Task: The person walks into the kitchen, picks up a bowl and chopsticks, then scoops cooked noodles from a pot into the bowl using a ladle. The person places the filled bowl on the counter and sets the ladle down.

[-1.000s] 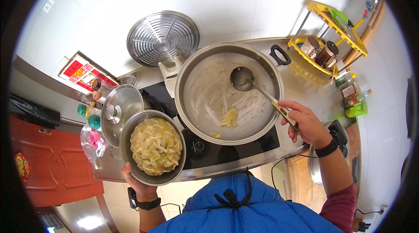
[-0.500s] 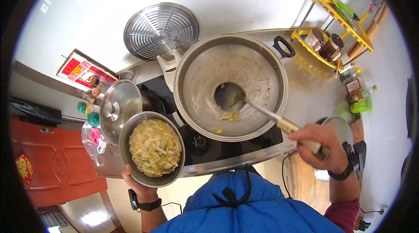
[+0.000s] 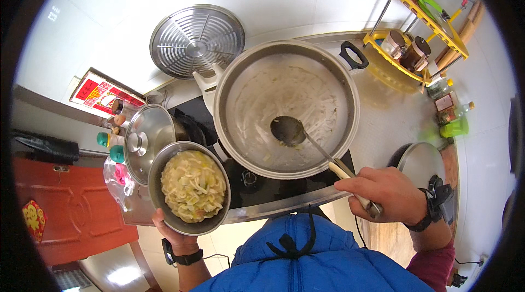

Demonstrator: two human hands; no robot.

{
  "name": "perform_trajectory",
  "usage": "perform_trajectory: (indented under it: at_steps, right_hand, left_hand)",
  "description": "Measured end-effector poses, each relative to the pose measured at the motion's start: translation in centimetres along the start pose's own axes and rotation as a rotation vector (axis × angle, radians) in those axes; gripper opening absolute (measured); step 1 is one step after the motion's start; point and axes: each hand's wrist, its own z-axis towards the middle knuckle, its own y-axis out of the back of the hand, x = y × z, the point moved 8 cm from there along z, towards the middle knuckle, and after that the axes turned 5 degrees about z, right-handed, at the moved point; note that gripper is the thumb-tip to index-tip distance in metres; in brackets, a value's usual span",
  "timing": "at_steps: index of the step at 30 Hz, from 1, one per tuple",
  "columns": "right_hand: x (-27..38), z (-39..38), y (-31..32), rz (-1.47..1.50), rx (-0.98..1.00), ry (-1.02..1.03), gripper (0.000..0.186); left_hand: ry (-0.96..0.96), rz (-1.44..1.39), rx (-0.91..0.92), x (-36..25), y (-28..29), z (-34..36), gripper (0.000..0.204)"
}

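My left hand point(image 3: 174, 235) is wrapped under a steel bowl point(image 3: 156, 183) and holds it beyond the counter's front edge. Pale noodle-like strips with green bits point(image 3: 194, 187) fill the bowl. In my right hand point(image 3: 380, 193) is the pale handle of a metal ladle point(image 3: 288, 131). Its dark scoop rests inside a large pot point(image 3: 262, 92), against or just above the bottom. A thin whitish residue streaks the pot, and a few small bits lie close to the scoop.
Left of the pot stands a smaller lidded pot point(image 3: 150, 136). A slotted steel steamer plate point(image 3: 198, 43) leans on the wall. At right are a yellow rack point(image 3: 432, 24) with jars, bottles point(image 3: 445, 108), and a round lid point(image 3: 424, 166). The black cooktop point(image 3: 273, 187) lies underneath.
My right hand has moved left and slightly down, and the ladle's scoop has shifted a little within the pot. The clumps of food near the pot's front are mostly gone from view.
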Motion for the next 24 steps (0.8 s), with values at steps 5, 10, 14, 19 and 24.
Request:
perform_trajectory:
  at_steps: [5, 10, 14, 19, 24]
  right_hand:
    - [1.0, 0.3, -0.8, 0.177, -0.015, 0.044, 0.030]
    - [0.0, 1.1, -1.9, 0.047, -0.042, 0.017, 0.031]
    - [0.1, 0.8, -1.6, 0.106, -0.102, 0.046, 0.033]
    - [0.4, 1.0, -2.3, 0.211, -0.102, 0.058, 0.036]
    - [-3.1, 0.2, -0.4, 0.112, -0.241, -0.025, 0.036]
  left_hand:
    - [0.023, -0.005, 0.020, 0.2, 0.1, 0.1, 0.071]
    - [0.013, -0.012, 0.010, 0.3, -0.1, 0.1, 0.071]
    - [0.001, 0.003, 0.001, 0.3, -0.5, 0.0, 0.073]
    - [0.027, 0.012, -0.052, 0.6, -0.5, 0.2, 0.079]
    - [0.019, 0.018, -0.075, 0.7, 0.0, 0.4, 0.079]
